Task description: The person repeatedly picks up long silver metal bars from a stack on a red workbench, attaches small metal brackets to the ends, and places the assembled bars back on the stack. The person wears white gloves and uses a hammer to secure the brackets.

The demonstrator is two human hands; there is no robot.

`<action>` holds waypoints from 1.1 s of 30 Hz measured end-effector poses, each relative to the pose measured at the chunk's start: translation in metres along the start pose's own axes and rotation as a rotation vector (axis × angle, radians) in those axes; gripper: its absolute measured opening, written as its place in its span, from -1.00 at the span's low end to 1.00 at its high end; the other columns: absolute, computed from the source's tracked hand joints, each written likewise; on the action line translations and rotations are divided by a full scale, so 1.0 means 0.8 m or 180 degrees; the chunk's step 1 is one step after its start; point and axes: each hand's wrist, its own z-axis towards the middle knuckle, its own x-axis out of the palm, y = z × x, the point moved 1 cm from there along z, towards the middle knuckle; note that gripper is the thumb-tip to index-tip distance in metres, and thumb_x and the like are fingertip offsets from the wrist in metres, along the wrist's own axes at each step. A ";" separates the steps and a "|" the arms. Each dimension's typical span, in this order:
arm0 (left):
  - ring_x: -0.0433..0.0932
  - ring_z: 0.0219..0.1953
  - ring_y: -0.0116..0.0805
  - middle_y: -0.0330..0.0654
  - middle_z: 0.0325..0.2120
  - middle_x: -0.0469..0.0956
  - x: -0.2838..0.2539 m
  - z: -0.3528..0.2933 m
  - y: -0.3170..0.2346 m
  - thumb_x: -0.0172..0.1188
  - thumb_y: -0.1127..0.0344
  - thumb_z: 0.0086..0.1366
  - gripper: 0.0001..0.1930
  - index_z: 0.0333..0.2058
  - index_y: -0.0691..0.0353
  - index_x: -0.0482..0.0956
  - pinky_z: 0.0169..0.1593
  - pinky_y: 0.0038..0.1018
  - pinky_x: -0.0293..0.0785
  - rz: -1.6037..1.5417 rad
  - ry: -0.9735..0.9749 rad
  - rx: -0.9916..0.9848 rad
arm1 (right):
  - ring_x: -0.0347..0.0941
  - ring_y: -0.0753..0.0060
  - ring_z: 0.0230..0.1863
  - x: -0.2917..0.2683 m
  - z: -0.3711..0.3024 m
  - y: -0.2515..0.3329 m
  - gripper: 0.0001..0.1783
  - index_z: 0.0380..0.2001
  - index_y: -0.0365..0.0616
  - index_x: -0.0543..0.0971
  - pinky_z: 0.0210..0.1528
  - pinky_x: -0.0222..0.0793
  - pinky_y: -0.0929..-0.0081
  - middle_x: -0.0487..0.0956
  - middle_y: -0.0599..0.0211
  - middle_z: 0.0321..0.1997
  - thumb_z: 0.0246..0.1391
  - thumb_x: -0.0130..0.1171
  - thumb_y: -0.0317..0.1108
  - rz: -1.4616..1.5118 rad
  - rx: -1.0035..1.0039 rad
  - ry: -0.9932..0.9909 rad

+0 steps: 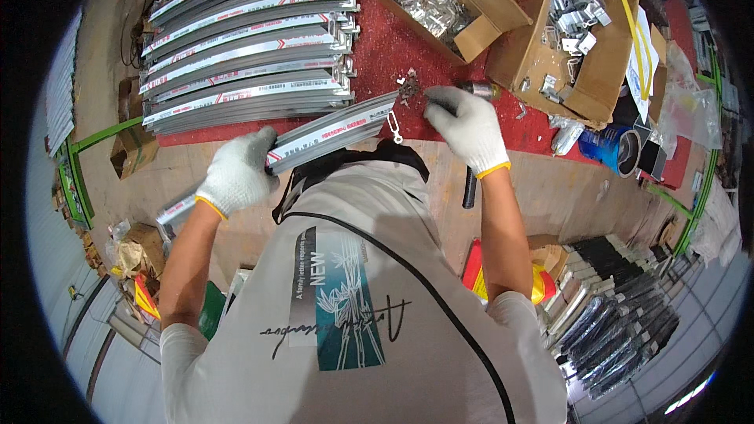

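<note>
My left hand [238,172], in a white work glove, is closed around a long metal strip [330,135] with a printed film on it. The strip slants up to the right across the table's near edge, and a small looped metal clip [394,127] hangs at its right end. Just right of that end is my right hand [470,127], also gloved, its fingers curled as in a pinch; whatever they hold is hidden. A hammer's dark handle [470,188] shows below this hand, partly covered by it; I cannot tell whether the hand touches it.
Stacked metal strips [251,47] with clips at their right ends lie on the red table cover [385,55]. Two cardboard boxes hold metal parts: a smaller one [495,27] and a larger one [605,86]. A blue can [609,148] lies at the right; black-wrapped bundles [616,338] are below.
</note>
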 end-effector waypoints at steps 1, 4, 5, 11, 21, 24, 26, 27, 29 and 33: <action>0.72 0.02 0.27 0.17 -0.08 0.74 0.004 0.000 -0.001 0.39 0.32 0.13 -0.53 0.06 0.23 0.63 0.08 0.04 0.68 -0.0069 0.0017 -0.0050 | 0.80 -0.03 0.04 -0.001 0.007 0.000 -0.59 0.10 -0.19 0.80 0.15 0.65 0.23 0.81 -0.07 0.01 0.29 0.34 -0.20 0.0050 -0.0128 -0.0182; 0.71 0.00 0.31 0.20 -0.09 0.74 0.013 -0.004 -0.002 0.41 0.29 0.18 -0.53 0.08 0.23 0.63 0.06 0.05 0.67 -0.0439 -0.0114 -0.0129 | 0.78 -0.11 0.05 -0.006 0.034 0.003 -0.60 0.08 -0.17 0.80 0.17 0.66 0.17 0.80 -0.10 0.01 0.28 0.32 -0.22 -0.0217 -0.0334 -0.0609; 0.71 0.00 0.31 0.21 -0.09 0.74 0.016 -0.006 -0.002 0.41 0.29 0.18 -0.54 0.07 0.23 0.63 0.05 0.05 0.67 -0.0548 -0.0224 -0.0133 | 0.77 -0.13 0.06 -0.006 0.047 0.006 -0.61 0.08 -0.17 0.80 0.17 0.66 0.15 0.80 -0.11 0.01 0.28 0.31 -0.23 -0.0376 -0.0424 -0.0740; 0.71 -0.01 0.34 0.24 -0.11 0.74 0.034 -0.016 0.000 0.43 0.28 0.19 -0.54 0.07 0.22 0.61 0.04 0.06 0.67 -0.0787 -0.0613 -0.0231 | 0.76 -0.27 -0.04 -0.020 0.169 0.023 -0.73 -0.15 -0.09 0.84 0.08 0.66 -0.16 0.81 -0.12 -0.11 0.24 0.25 -0.27 -0.1764 -0.0595 -0.0997; 0.70 0.03 0.35 0.25 -0.11 0.74 0.036 -0.012 -0.013 0.44 0.25 0.08 -0.48 0.05 0.24 0.59 0.09 0.05 0.65 -0.1172 -0.0545 -0.0447 | 0.70 -0.35 0.16 -0.030 0.227 0.023 -0.59 0.02 -0.23 0.79 0.28 0.60 -0.07 0.75 -0.27 0.10 0.24 0.28 -0.19 -0.2097 -0.0181 0.0105; 0.70 0.03 0.35 0.25 -0.12 0.73 0.031 -0.011 -0.015 0.43 0.25 0.08 -0.48 0.04 0.24 0.59 0.09 0.05 0.65 -0.1202 -0.0540 -0.0435 | 0.69 -0.34 0.19 -0.040 0.209 0.030 -0.54 0.07 -0.26 0.76 0.32 0.58 -0.01 0.75 -0.27 0.11 0.24 0.32 -0.16 -0.1607 -0.0215 -0.0382; 0.70 0.03 0.36 0.26 -0.12 0.73 0.029 -0.009 -0.015 0.43 0.25 0.08 -0.48 0.04 0.25 0.59 0.09 0.05 0.65 -0.1267 -0.0576 -0.0399 | 0.69 -0.31 0.19 -0.050 0.185 0.032 -0.53 0.08 -0.26 0.75 0.32 0.58 0.01 0.76 -0.27 0.10 0.24 0.34 -0.14 -0.0993 -0.0457 -0.0841; 0.70 0.03 0.36 0.26 -0.12 0.73 0.029 -0.009 -0.016 0.43 0.25 0.08 -0.48 0.03 0.26 0.59 0.09 0.05 0.65 -0.1233 -0.0576 -0.0400 | 0.69 -0.27 0.18 -0.054 0.173 0.034 -0.57 0.04 -0.24 0.78 0.29 0.57 0.04 0.77 -0.22 0.08 0.25 0.34 -0.15 -0.0806 -0.0442 -0.0887; 0.69 0.02 0.36 0.26 -0.12 0.73 0.029 -0.007 -0.016 0.43 0.25 0.08 -0.49 0.02 0.27 0.58 0.08 0.06 0.65 -0.1239 -0.0651 -0.0337 | 0.73 -0.20 0.10 -0.056 0.144 0.038 -0.64 -0.03 -0.18 0.81 0.23 0.59 0.09 0.79 -0.13 0.03 0.29 0.33 -0.16 -0.0282 -0.0710 -0.1007; 0.69 0.02 0.37 0.26 -0.13 0.72 0.032 -0.005 -0.015 0.44 0.24 0.08 -0.50 0.00 0.29 0.57 0.07 0.05 0.64 -0.1289 -0.0739 -0.0235 | 0.76 0.25 -0.22 -0.051 0.083 0.051 -0.70 -0.03 -0.24 0.81 -0.09 0.62 0.31 0.82 0.12 -0.17 0.35 0.34 -0.24 0.0889 -0.0094 -0.0861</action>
